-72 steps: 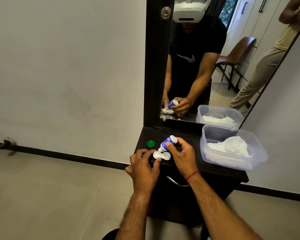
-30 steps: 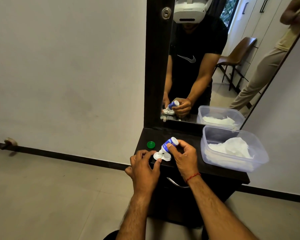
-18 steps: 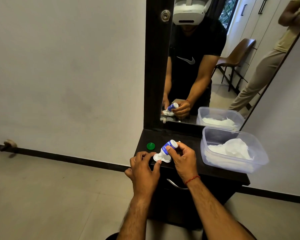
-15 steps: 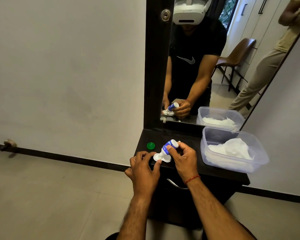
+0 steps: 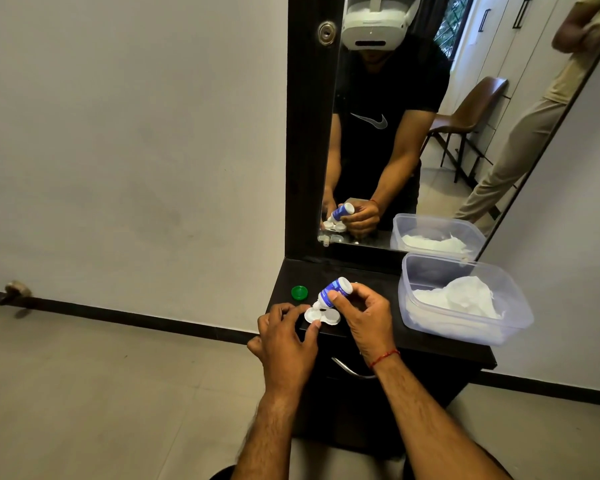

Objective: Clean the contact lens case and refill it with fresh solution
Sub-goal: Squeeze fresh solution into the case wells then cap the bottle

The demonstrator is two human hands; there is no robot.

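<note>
A white two-well contact lens case [image 5: 329, 317] lies open on the dark dresser top [image 5: 368, 282], near its front left edge. My left hand [image 5: 284, 344] pinches the case's left end between thumb and fingers. In my right hand [image 5: 364, 315] is a small blue-and-white solution bottle [image 5: 333, 291], tipped nozzle-down over the case's left well. A green cap [image 5: 299, 292] rests on the dresser, left of the bottle.
A clear plastic tub [image 5: 465, 301] with crumpled white tissue sits on the dresser's right side. A tall mirror [image 5: 430, 133] stands behind, reflecting my hands, a chair and another person. A metal drawer handle [image 5: 350, 370] is below the front edge.
The bottle has stayed tipped over the case with only slight shifts of my right hand. My left hand has kept its hold on the case.
</note>
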